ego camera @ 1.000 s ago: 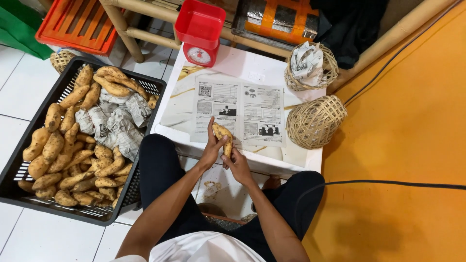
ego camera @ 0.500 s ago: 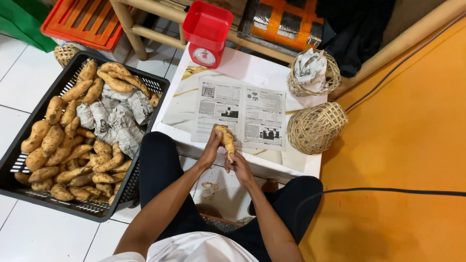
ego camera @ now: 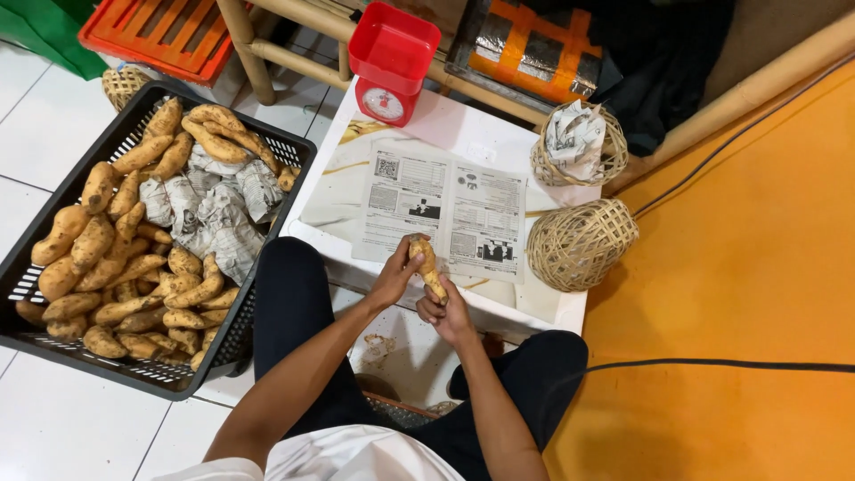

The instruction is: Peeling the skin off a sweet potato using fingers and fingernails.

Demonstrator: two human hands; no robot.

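1. Nearest the camera, a white shirt [ego camera: 356,454] and dark trousers [ego camera: 294,312] are seen, with both forearms reaching forward over the knees towards the low white table [ego camera: 445,125].

2. A single sweet potato [ego camera: 427,265] is held over the near edge of the table. Its lower end is gripped by the right hand [ego camera: 448,312], whose fingers are curled tight around it. Its upper end is pinched by the left hand [ego camera: 398,274], thumb and fingertips pressed against the skin.

3. Just beyond the hands, an opened sheet of newspaper [ego camera: 445,214] is spread flat across the middle of the table. Nothing is lying on it; the sweet potato is above its near edge, not yet set down on it.

4. At the right edge of the table, a round woven basket [ego camera: 579,245] is lying on its side. Farther back, at the far right corner, a second woven basket [ego camera: 577,151] is standing with a crumpled newspaper bundle inside.

5. At the far edge of the table, a red kitchen scale [ego camera: 392,58] is placed, its tray bare.

6. On the floor to the left of the table, a black crate [ego camera: 53,343] is heaped with many loose sweet potatoes, with crumpled newspaper lumps among them.

7. Judged from this, the work is at an early stage: one basket appears filled, one piece is in hand, and the bulk in the crate is left untouched.
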